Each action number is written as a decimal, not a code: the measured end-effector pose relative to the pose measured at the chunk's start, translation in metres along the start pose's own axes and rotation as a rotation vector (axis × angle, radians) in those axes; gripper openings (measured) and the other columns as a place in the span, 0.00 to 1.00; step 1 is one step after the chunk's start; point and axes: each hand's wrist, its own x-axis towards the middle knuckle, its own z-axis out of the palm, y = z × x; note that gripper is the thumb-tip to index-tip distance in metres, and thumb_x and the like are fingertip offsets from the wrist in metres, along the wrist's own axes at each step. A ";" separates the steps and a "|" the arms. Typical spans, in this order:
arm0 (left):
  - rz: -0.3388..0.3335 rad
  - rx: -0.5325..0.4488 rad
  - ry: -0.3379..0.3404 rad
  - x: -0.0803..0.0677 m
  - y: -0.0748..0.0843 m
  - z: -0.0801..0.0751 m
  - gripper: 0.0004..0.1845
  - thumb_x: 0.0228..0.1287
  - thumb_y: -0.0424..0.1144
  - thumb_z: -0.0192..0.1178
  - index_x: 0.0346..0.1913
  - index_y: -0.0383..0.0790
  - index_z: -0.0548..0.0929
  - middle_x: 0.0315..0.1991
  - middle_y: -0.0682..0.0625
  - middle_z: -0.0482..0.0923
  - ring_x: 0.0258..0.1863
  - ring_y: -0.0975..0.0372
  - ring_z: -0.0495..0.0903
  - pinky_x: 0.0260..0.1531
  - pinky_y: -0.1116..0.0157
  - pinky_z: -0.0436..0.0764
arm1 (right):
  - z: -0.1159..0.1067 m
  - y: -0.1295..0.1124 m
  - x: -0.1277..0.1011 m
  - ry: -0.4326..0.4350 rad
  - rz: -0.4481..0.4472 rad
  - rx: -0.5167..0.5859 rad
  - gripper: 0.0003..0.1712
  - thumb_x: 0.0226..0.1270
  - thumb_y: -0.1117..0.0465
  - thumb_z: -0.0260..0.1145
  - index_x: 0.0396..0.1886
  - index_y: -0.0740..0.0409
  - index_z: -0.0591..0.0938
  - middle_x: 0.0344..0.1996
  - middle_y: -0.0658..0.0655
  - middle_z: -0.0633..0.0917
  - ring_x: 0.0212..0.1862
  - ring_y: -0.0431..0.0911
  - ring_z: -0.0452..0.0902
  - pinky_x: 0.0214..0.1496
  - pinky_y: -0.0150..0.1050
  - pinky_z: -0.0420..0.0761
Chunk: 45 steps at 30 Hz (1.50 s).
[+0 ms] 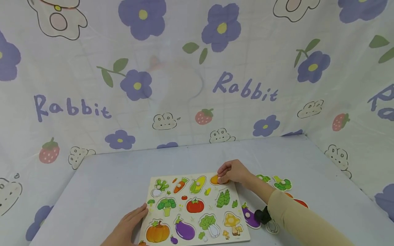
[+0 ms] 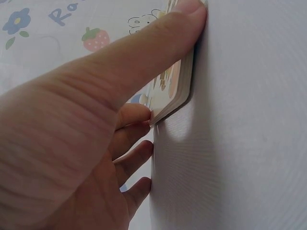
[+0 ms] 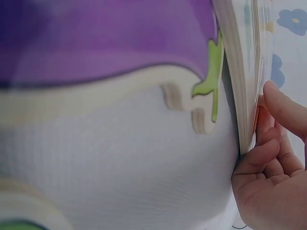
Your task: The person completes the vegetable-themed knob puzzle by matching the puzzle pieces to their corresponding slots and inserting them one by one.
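A wooden vegetable puzzle board (image 1: pixel 184 218) lies on the table. My right hand (image 1: pixel 234 172) is at its top right slot, thumb and fingertips pinching the small knob of an orange oval puzzle piece (image 1: pixel 214 180). In the right wrist view the thumb (image 3: pixel 283 108) and curled fingers meet by the board's edge. My left hand (image 1: pixel 127 223) holds the board's near left corner. Its thumb (image 2: pixel 192 17) presses the edge in the left wrist view, fingertips along the adjoining side. Knobbed radish (image 1: pixel 158 189), carrot (image 1: pixel 180 185) and corn (image 1: pixel 197 184) pieces sit in the top row.
Right of the board lie loose pieces: an eggplant (image 1: pixel 250 218), a broccoli (image 1: pixel 282 183), a green-topped piece (image 1: pixel 263 177) and a red one (image 1: pixel 301 203), partly behind my right sleeve (image 1: pixel 295 212). A black camera (image 1: pixel 262 216) is on the right wrist. Printed cloth (image 1: pixel 184 85) encloses the table.
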 end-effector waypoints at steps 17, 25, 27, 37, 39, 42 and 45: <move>0.031 0.006 0.020 0.000 -0.002 0.000 0.57 0.44 0.63 0.75 0.69 0.26 0.66 0.71 0.33 0.60 0.67 0.37 0.60 0.61 0.35 0.64 | -0.002 -0.003 0.000 -0.011 0.001 0.007 0.14 0.47 0.70 0.80 0.33 0.64 0.84 0.25 0.53 0.85 0.31 0.46 0.79 0.37 0.36 0.78; 0.040 0.037 0.005 0.001 -0.003 -0.002 0.56 0.47 0.62 0.75 0.70 0.26 0.65 0.71 0.34 0.59 0.67 0.38 0.61 0.60 0.36 0.65 | -0.002 0.000 -0.002 -0.050 -0.007 -0.017 0.13 0.51 0.69 0.78 0.36 0.63 0.84 0.29 0.53 0.85 0.34 0.46 0.79 0.39 0.37 0.79; 0.038 0.040 0.005 0.000 -0.003 -0.003 0.55 0.47 0.61 0.75 0.70 0.26 0.65 0.71 0.34 0.60 0.66 0.38 0.61 0.60 0.35 0.65 | -0.002 -0.001 -0.003 -0.078 -0.017 -0.014 0.12 0.54 0.68 0.76 0.38 0.63 0.84 0.31 0.54 0.84 0.35 0.46 0.78 0.39 0.36 0.79; 0.082 0.065 0.046 -0.002 -0.003 -0.002 0.55 0.47 0.63 0.74 0.69 0.27 0.67 0.70 0.36 0.62 0.65 0.39 0.64 0.59 0.38 0.69 | -0.023 -0.013 -0.034 -0.044 0.004 0.073 0.14 0.65 0.59 0.70 0.46 0.62 0.84 0.38 0.56 0.85 0.35 0.51 0.77 0.36 0.40 0.80; 0.095 0.072 0.056 -0.003 -0.003 -0.001 0.54 0.47 0.62 0.74 0.69 0.27 0.67 0.70 0.35 0.63 0.64 0.39 0.65 0.58 0.39 0.71 | -0.030 -0.015 -0.041 -0.011 -0.011 0.065 0.13 0.66 0.59 0.70 0.46 0.62 0.84 0.38 0.57 0.85 0.36 0.51 0.78 0.37 0.41 0.81; 0.096 0.073 0.055 -0.003 -0.003 -0.001 0.53 0.48 0.61 0.74 0.68 0.26 0.68 0.70 0.35 0.63 0.64 0.39 0.65 0.58 0.39 0.71 | -0.042 -0.017 -0.052 0.040 -0.033 0.058 0.13 0.67 0.58 0.69 0.46 0.62 0.84 0.40 0.59 0.85 0.38 0.54 0.78 0.39 0.43 0.82; 0.088 0.071 0.047 -0.003 -0.003 -0.001 0.52 0.49 0.61 0.73 0.68 0.26 0.68 0.70 0.35 0.63 0.64 0.38 0.65 0.59 0.38 0.70 | -0.056 -0.017 -0.063 0.104 -0.050 0.068 0.14 0.68 0.58 0.68 0.47 0.62 0.84 0.41 0.60 0.84 0.40 0.57 0.78 0.38 0.44 0.82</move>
